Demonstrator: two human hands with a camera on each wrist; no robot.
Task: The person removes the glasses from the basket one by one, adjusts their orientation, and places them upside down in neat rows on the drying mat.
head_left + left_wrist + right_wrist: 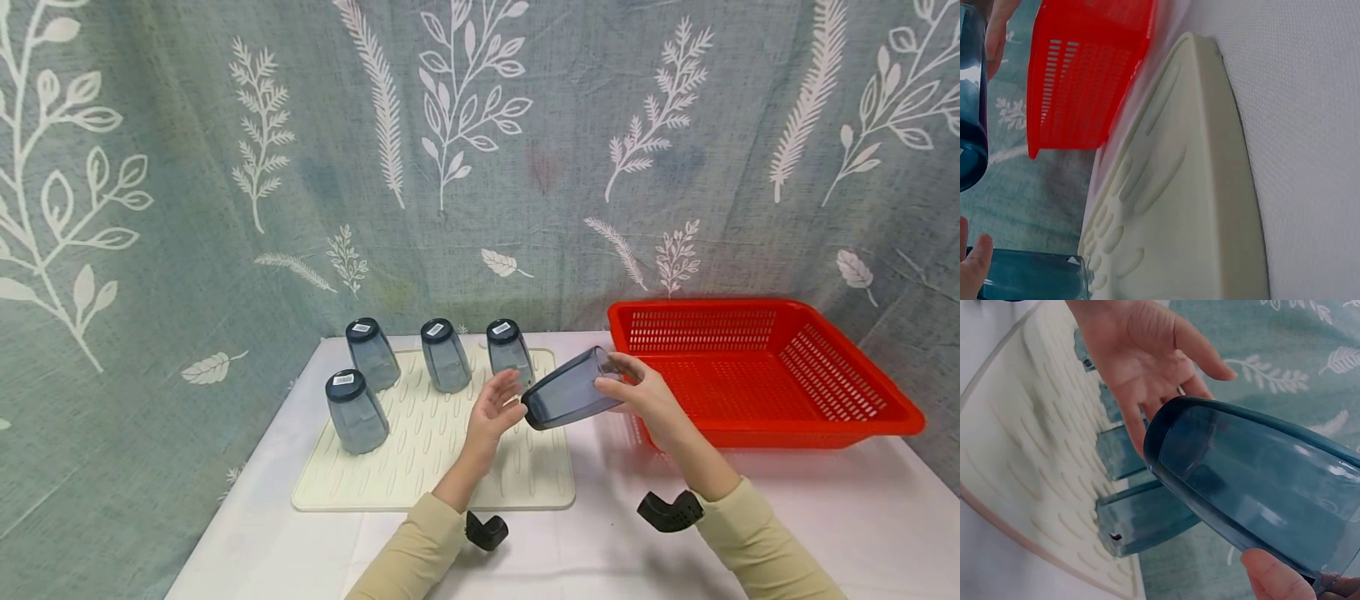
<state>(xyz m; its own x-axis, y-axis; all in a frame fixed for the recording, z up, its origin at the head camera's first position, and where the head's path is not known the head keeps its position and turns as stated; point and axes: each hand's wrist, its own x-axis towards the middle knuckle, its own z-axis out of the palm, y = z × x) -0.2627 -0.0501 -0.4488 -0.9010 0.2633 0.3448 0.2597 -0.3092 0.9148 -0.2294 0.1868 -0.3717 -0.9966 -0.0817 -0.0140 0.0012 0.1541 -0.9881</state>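
A tilted blue-grey drinking glass (570, 390) is in the air between the two hands, its dark thick base toward the left. My right hand (647, 398) grips it near the rim, thumb on one side and fingers on the other. Beside the base is my left hand (495, 412), palm up with fingers spread and loosely bent; the right wrist view shows that palm (1147, 362) bare. Whether its fingertips touch the base, I cannot tell. Behind the left hand, another glass (510, 346) stands upside down on the cream ridged drying mat (435, 483).
Three more upside-down glasses stand on the mat's left and back parts: a front-left one (358, 417), a back-left one (372, 354) and a back-middle one (446, 358). On the right sits a red perforated basket (765, 433). Patterned grey-green cloth (480, 225) hangs behind the white-covered table (585, 542).
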